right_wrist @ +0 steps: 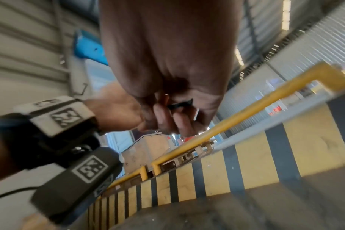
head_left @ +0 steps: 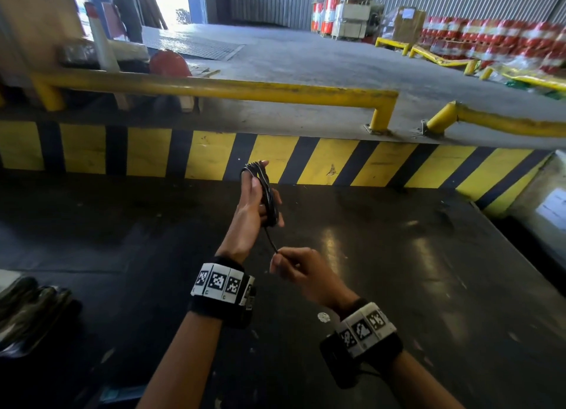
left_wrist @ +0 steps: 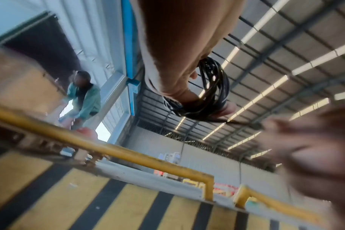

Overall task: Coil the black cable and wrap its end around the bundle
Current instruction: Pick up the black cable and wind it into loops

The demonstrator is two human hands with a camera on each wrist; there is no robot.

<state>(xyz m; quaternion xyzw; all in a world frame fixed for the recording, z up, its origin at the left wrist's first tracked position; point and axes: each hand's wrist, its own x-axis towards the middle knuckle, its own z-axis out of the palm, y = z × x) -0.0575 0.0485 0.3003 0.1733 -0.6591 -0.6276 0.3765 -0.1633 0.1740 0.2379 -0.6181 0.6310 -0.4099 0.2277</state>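
Observation:
The black cable (head_left: pixel 267 194) is coiled in several loops round my raised left hand (head_left: pixel 255 194), which holds the bundle between thumb and fingers above the dark table. In the left wrist view the coil (left_wrist: pixel 213 93) hangs round the fingers. A short free length (head_left: pixel 271 240) runs down from the bundle to my right hand (head_left: pixel 294 267), which pinches it just below and to the right of the left wrist. The right wrist view shows the black cable end (right_wrist: pixel 179 105) caught in the curled fingers of my right hand (right_wrist: pixel 175 115).
A dark glossy table top (head_left: pixel 398 270) lies under both hands. Behind it runs a yellow-and-black striped dock edge (head_left: pixel 275 160) with yellow guard rails (head_left: pixel 214 90). Dark wrapped items (head_left: pixel 27 313) sit at the table's left edge. A person in a green top (left_wrist: pixel 85 99) stands beyond the rail.

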